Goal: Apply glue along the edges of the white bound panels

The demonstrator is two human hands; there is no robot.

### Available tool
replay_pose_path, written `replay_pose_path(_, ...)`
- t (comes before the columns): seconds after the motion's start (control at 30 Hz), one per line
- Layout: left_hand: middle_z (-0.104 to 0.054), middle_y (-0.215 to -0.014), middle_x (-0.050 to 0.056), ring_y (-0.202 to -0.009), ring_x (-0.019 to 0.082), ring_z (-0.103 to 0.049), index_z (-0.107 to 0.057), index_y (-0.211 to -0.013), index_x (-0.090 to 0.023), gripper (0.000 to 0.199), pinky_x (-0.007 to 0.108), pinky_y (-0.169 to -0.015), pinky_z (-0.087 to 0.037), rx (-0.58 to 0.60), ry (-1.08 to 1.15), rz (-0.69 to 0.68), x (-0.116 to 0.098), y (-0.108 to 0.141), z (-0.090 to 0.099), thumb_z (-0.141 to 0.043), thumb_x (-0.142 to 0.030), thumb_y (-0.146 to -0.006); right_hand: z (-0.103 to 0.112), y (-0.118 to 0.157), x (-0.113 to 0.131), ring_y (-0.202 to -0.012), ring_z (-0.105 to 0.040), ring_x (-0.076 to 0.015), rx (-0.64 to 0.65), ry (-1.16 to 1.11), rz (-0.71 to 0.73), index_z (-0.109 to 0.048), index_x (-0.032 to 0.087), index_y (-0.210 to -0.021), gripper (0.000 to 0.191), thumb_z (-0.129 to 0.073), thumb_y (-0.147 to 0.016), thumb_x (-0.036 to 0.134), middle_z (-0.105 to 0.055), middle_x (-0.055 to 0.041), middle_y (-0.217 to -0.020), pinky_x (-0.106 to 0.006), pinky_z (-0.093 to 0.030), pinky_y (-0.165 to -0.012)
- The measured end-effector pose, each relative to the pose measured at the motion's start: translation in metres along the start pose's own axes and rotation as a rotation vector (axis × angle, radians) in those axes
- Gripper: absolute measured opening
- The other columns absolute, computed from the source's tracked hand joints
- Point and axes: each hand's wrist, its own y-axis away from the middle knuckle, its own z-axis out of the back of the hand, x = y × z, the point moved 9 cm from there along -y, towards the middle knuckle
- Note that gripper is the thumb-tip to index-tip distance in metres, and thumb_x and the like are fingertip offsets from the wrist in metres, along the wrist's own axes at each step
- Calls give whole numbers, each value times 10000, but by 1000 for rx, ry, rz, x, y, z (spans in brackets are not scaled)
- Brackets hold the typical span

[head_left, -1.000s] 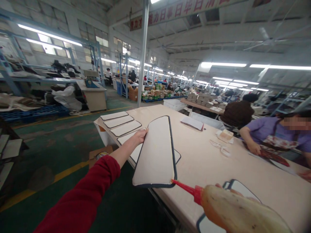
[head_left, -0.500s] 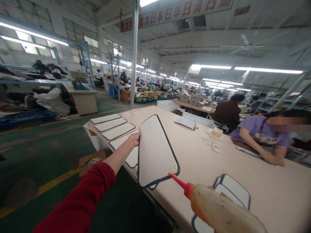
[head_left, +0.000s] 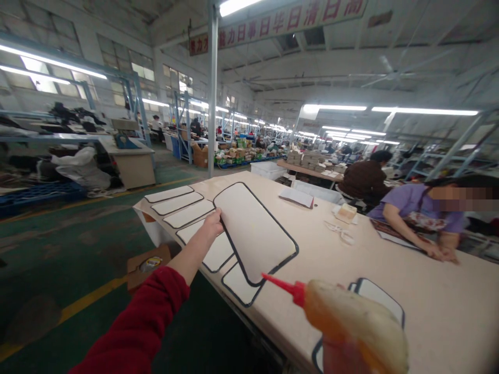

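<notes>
My left hand grips the left edge of a white panel with rounded corners and a black border. The panel is held tilted above the table. In my right hand, mostly hidden at the bottom, is a squeeze bottle with a red nozzle and yellowish-brown contents. Its nozzle tip meets the panel's lower border, as far as I can see. Beneath the held panel lies another bordered panel, partly covered. More such panels lie in a row along the table's left side.
Bordered panels lie at the right, partly behind the bottle. White-handled scissors, a small block and a stack of sheets rest farther back. Across the table a person in a purple shirt works on a flat piece. A cardboard box stands on the floor.
My left hand has turned the panel, its lower end swinging so more of the panel beneath shows. The bottle has turned to a flatter angle, its tip moving left along the lower border.
</notes>
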Motion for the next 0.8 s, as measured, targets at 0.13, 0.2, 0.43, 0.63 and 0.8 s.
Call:
replay_pose_path(0.13, -758, -940, 16, -860, 118, -717, -620, -1192, -236, 233, 191, -755, -587, -48, 129, -111, -10, 15, 15, -440, -235, -1044, 8, -20, 0, -1119, -681, -210, -167, -126, -72, -691, 275, -1205, 555, -869, -710, 450, -703, 8, -1257, -299, -617, -882)
replay_pose_path(0.2, -753, -964, 17, -921, 109, -710, -632, -1144, -249, 255, 163, -770, -572, -50, 183, -137, -3, 26, 24, -392, -269, -1062, 10, -13, -27, -1093, -691, -172, -187, -195, -211, -709, 293, -1167, 435, -823, -783, 465, -728, 16, -1201, -266, -610, -876)
replay_pose_path(0.43, -665, -726, 9, -694, 107, -679, -629, -952, -231, 328, 143, -649, -554, -89, 266, -20, 77, 66, 56, -328, -285, -1070, -41, 25, -121, -981, -736, -254, -69, -350, -514, -771, 301, -1026, 486, -946, -593, 434, -754, -38, -1114, -319, -624, -822)
replay_pose_path(0.63, -671, -699, 19, -719, 153, -701, -624, -813, -277, 364, 237, -691, -587, 28, 169, 94, 124, 77, 94, -339, -259, -1038, -56, 11, -119, -813, -750, -225, -175, -352, -565, -769, 265, -744, 520, -990, -283, 170, -774, 6, -868, -281, -614, -784)
replay_pose_path(0.8, -744, -971, 106, -997, 301, -724, -736, -930, -308, 194, 422, -815, -585, 249, -18, 187, 151, 105, 135, -762, -435, -785, -54, 7, -125, -748, -739, -223, -177, -326, -603, -748, 234, -688, 514, -987, -241, 148, -762, -6, -787, -269, -615, -740)
